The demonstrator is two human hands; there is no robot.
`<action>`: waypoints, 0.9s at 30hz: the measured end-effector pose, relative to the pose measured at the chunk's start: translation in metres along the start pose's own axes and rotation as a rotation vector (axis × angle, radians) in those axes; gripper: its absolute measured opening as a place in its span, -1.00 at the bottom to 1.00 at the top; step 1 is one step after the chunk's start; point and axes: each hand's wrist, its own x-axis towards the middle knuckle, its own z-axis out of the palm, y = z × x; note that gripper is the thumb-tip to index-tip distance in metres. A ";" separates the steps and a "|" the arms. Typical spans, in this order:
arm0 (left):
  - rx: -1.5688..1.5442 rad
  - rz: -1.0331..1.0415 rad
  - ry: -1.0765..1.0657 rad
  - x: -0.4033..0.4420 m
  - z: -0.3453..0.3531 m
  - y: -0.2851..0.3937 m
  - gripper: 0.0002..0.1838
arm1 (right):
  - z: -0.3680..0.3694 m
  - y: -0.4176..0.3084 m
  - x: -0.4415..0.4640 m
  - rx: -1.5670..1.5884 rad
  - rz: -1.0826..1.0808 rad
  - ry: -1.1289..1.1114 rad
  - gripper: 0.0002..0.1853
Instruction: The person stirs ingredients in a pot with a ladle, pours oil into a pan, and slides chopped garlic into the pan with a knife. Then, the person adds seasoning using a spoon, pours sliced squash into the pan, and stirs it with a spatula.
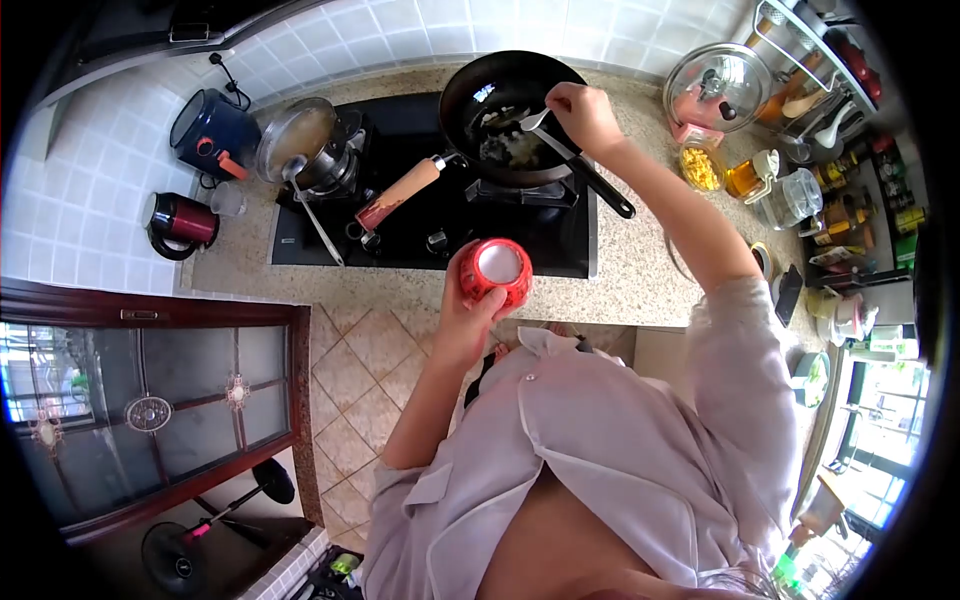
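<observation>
Red patterned jar (514, 291) of something white (498, 263), wrapped in the left hand (468, 316) by the near edge of the stove (562, 248). Pinching a pale spoon (532, 122) in the right hand (588, 115), over a black wok (460, 108) with pale bits (518, 152) inside. Across the wok's rim, a spatula (603, 192) with black handle jutting to the right. On the surface (640, 285) further right, yellow pieces (702, 168) in a clear bowl (703, 188).

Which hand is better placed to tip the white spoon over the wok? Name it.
Likely the right hand: it holds the white spoon over the wok; the left hand, farther away, holds the red jar.
</observation>
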 end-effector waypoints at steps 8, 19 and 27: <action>0.064 0.028 -0.005 -0.016 -0.004 -0.007 -0.24 | -0.071 -0.068 -0.079 0.588 0.187 -0.234 -0.91; 0.071 -0.150 -0.348 -0.019 0.038 -0.022 -0.04 | -0.116 -0.112 -0.218 0.446 -0.009 -0.172 -0.71; 0.105 -0.302 -0.512 -0.019 0.078 -0.053 0.11 | -0.143 -0.097 -0.305 0.349 0.184 -0.068 0.12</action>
